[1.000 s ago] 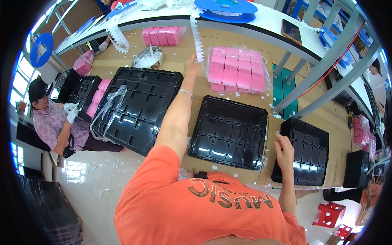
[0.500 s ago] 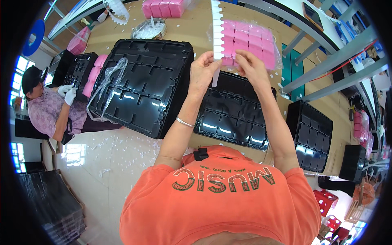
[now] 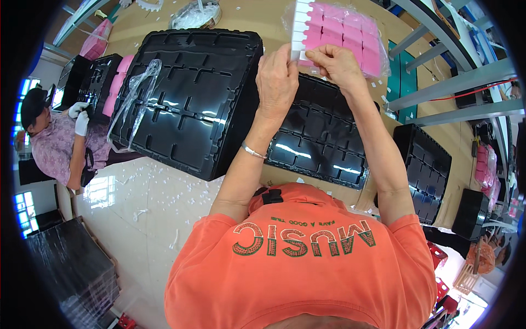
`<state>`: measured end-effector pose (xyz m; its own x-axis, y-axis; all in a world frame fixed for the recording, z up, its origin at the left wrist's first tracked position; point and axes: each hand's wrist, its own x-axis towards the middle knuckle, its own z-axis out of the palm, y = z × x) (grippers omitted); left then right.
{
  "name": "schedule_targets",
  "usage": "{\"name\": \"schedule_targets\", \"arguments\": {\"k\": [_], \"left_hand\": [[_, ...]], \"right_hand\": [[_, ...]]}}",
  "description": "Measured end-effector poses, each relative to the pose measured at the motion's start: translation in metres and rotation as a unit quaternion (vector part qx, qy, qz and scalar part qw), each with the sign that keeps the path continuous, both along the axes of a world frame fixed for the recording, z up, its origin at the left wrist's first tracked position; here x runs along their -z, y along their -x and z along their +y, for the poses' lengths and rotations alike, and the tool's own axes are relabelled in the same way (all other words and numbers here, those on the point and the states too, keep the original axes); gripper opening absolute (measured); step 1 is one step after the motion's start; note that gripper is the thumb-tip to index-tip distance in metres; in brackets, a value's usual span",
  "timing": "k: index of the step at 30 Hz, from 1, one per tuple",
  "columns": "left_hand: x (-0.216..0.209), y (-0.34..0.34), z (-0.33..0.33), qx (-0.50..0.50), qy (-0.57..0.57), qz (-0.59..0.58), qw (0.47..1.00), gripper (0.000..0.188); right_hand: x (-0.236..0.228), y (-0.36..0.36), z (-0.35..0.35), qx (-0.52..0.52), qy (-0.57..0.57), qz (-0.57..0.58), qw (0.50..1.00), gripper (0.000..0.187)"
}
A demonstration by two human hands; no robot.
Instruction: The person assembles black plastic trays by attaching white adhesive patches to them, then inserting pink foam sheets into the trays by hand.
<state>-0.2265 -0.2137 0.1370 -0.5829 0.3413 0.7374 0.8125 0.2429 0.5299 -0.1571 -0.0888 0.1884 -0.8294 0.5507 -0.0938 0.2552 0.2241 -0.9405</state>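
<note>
My left hand (image 3: 278, 82) is closed around the lower end of a long white strip (image 3: 300, 24) with a row of tabs along its right edge. The strip stands up and away from me, past the top of the picture. Close beside it on the right, my right hand (image 3: 341, 67) pinches a small white tab (image 3: 303, 55) between thumb and forefinger. Below both hands lies a black plastic tray (image 3: 315, 140) with moulded compartments. Behind the strip is a plastic-wrapped block of pink foam pieces (image 3: 345, 33).
A larger stack of black trays (image 3: 186, 104) stands at left, clear plastic wrap (image 3: 137, 104) lying on it. More trays (image 3: 422, 170) are at right, near grey metal bars (image 3: 455, 112). A round tub (image 3: 195, 15) holds white scraps. A gloved co-worker (image 3: 68, 137) works at far left.
My right hand has come in against the strip, and its fingertips now pinch a tab. My left hand has turned, showing more of its back. The whole view has shifted slightly.
</note>
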Motion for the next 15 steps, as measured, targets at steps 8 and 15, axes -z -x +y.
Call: {"name": "schedule_targets", "arguments": {"k": [8,15], "left_hand": [[0.003,0.001,-0.013,0.128,-0.168,-0.414,0.886,0.016],[-0.004,0.0,-0.016,0.156,-0.2,-0.453,0.855,0.017]], "right_hand": [[0.095,0.0,0.051,-0.215,-0.262,-0.124,0.933,0.02],[0.162,0.047,0.049,-0.31,-0.316,-0.264,0.857,0.018]]}}
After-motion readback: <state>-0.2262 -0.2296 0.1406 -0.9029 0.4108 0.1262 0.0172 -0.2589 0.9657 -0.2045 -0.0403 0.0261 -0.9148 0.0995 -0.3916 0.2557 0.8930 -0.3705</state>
